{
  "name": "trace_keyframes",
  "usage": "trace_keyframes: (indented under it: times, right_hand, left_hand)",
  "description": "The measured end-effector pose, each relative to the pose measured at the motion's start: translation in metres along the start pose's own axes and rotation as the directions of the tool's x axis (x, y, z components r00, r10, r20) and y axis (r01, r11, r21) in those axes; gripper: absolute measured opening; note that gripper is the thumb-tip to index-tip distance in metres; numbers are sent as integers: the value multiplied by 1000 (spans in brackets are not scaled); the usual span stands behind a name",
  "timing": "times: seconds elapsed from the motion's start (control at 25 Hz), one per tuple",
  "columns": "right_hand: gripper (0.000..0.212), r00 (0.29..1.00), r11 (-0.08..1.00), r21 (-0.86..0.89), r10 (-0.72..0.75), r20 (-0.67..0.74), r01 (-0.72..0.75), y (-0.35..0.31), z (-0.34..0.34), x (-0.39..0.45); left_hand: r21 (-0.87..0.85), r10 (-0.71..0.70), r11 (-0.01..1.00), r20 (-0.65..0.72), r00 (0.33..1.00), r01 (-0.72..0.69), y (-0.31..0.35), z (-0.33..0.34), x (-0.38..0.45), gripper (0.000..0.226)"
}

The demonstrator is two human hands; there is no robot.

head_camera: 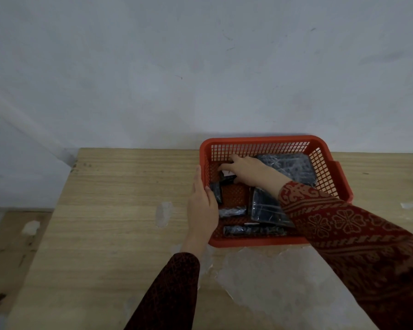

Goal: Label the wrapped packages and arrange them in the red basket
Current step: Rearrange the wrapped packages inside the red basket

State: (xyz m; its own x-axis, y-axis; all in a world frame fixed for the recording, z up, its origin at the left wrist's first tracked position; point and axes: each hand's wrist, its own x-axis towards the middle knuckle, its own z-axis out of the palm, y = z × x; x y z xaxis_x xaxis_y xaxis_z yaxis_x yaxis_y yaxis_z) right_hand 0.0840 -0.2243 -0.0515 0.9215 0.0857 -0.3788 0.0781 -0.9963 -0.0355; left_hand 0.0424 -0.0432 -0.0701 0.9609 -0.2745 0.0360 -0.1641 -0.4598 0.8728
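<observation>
A red mesh basket (260,141) stands at the back of the wooden table, against the wall. Several dark packages wrapped in clear film lie inside it: a large one at the back right (289,164), one in the middle (265,208), a long one along the front (253,230) and small ones on the left (231,212). My right hand (246,170) reaches into the back left corner, fingers closed on a small dark package with a white label (227,176). My left hand (202,203) lies flat against the basket's left wall, steadying it.
The wooden table (119,210) has worn, pale patches (163,214) and a large scuffed area (279,282) in front of the basket. A small scrap (409,205) lies at the far right. A grey wall rises behind; the table's left edge drops to the floor.
</observation>
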Motion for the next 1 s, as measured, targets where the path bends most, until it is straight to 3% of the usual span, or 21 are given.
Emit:
trace_keyframes:
  times: [0.28, 0.56, 0.76, 0.92, 1.0]
  right_hand:
    - [54, 980, 992, 97, 91, -175, -75, -22, 16, 5]
    - [50, 975, 951, 278, 178, -133, -136, -25, 10, -4]
    - [47, 925, 904, 427, 154, -346, 9, -3, 11, -86]
    - [78, 974, 948, 276, 196, -112, -159, 31, 50, -167]
    - [91, 976, 969, 159, 204, -73, -191, 38, 55, -174]
  left_hand:
    - [8, 1, 1000, 18, 1000, -1, 1, -2, 0, 56]
    - [-6, -23, 1000, 29, 999, 23, -1, -1, 1, 55]
    - [-109, -7, 994, 63, 998, 14, 1, -5, 0, 53]
    - [-73, -15, 997, 144, 989, 26, 7, -12, -1, 55]
    - [98, 21, 995, 117, 993, -33, 13, -16, -11, 57]
